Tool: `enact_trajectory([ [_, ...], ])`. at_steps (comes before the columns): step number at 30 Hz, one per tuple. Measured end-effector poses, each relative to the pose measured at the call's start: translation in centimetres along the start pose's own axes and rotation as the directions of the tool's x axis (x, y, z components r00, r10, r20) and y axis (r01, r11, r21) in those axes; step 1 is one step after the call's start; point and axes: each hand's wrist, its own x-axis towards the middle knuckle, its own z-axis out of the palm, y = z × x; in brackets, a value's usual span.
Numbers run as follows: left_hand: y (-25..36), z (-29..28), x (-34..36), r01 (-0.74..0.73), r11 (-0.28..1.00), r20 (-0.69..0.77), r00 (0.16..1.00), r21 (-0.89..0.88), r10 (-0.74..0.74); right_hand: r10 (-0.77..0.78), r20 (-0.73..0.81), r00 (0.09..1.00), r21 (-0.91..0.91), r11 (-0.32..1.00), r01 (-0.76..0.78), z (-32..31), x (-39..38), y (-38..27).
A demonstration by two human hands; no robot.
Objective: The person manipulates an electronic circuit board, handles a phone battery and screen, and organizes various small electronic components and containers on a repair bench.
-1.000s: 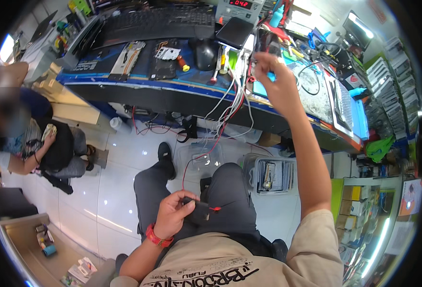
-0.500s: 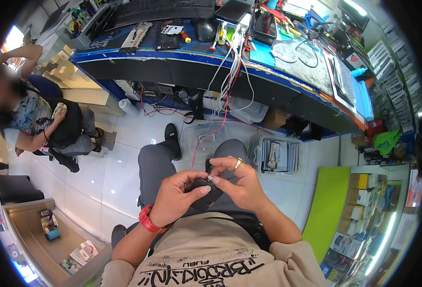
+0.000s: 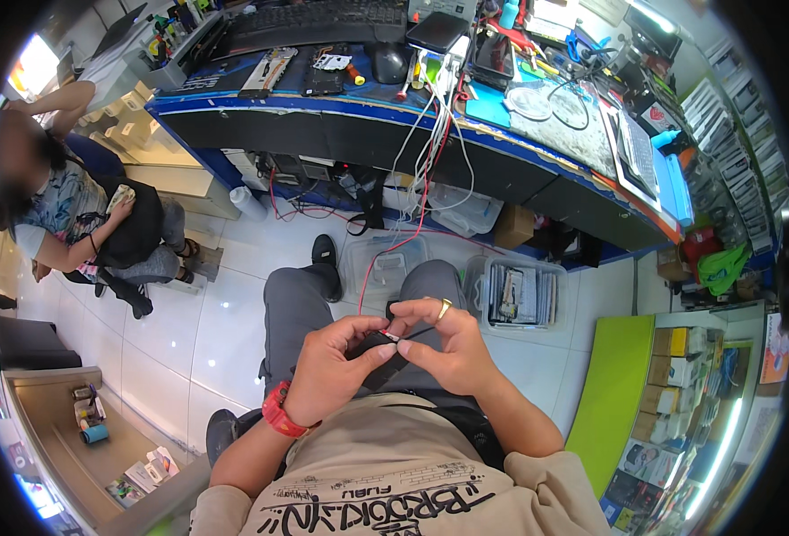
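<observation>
Lower centre: bare left hand (image 3: 327,362) grips flat black object (image 3: 379,375), partly hidden. Bare right hand (image 3: 450,350) narrowed at its upper edge; cannot tell what it holds. Thin red cable (image 3: 365,284) descends, end obscured.

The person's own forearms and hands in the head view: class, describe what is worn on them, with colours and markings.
Both forearms come out of short beige sleeves. Neither hand is gloved. The left hand has a chunky red wristband at its wrist; the right hand wears a gold-coloured ring.
</observation>
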Motion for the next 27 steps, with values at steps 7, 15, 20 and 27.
enact_trajectory([
  [7,0.5,0.3,0.1,-0.034,0.981,-0.012,0.999,0.192,0.037,-0.091,-0.054,0.994,-0.2,0.977,0.078,0.7,0.1,0.0],
  [15,0.2,-0.1,0.3,0.024,0.983,-0.006,1.0,0.181,-0.023,0.107,-0.19,0.976,0.003,0.994,-0.109,2.0,-0.2,0.3],
  [20,0.0,-0.5,0.4,0.019,0.999,-0.016,1.0,-0.027,-0.019,0.299,0.008,0.954,0.232,0.928,-0.292,0.5,1.0,0.7],
  [27,-0.6,-1.1,0.7,0.068,0.98,-0.042,0.996,-0.187,-0.077,0.211,-0.141,0.967,0.356,0.923,-0.149,-0.6,0.8,2.7],
])
